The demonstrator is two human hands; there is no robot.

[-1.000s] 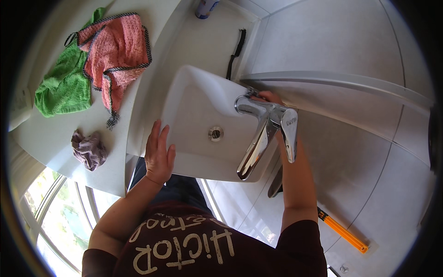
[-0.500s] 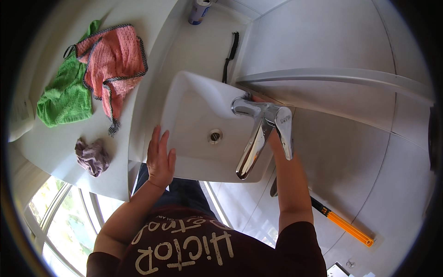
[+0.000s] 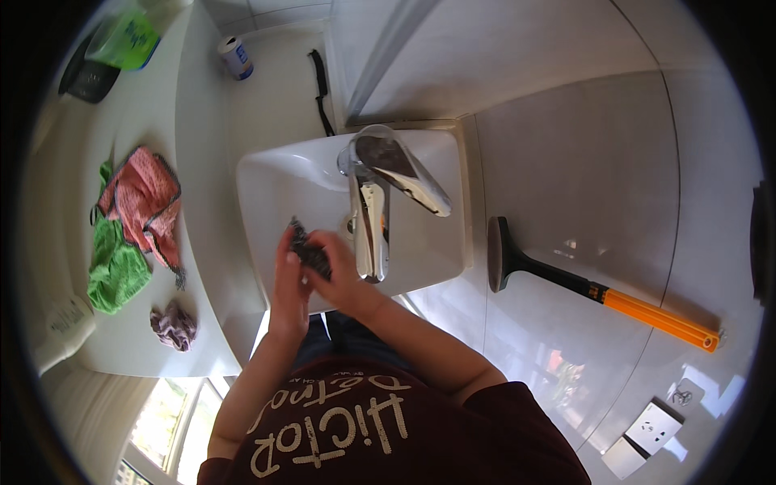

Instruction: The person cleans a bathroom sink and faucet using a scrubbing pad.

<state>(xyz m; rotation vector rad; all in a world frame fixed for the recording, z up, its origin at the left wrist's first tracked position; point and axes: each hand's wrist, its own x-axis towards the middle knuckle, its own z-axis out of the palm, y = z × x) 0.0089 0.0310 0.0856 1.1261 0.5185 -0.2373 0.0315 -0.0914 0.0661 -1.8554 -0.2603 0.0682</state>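
Over the left part of the white washbasin [image 3: 424, 250], a dark grey, rough, crumpled wad [image 3: 314, 257] is held between both my hands; blur hides its exact kind. My left hand [image 3: 288, 291] is closed against its left side, fingers pointing away from me. From the right, my right hand [image 3: 344, 279] wraps its fingers round the wad. Just right of my hands rises a chrome tap [image 3: 372, 230], its spout pointing toward me and its lever off to the right. The spout and my hands partly cover the drain.
A ledge behind the basin holds a can [image 3: 235, 58] and a black-handled brush [image 3: 320, 89]. On the left counter lie a pink cloth [image 3: 145, 202], a green cloth [image 3: 115, 271] and a mauve cloth [image 3: 173, 326]. An orange-handled squeegee [image 3: 655, 318] hangs on the right wall.
My right hand has come out from behind the tap to the basin's left part. My left hand has left the rim and joined it on the grey wad. The view has shifted.
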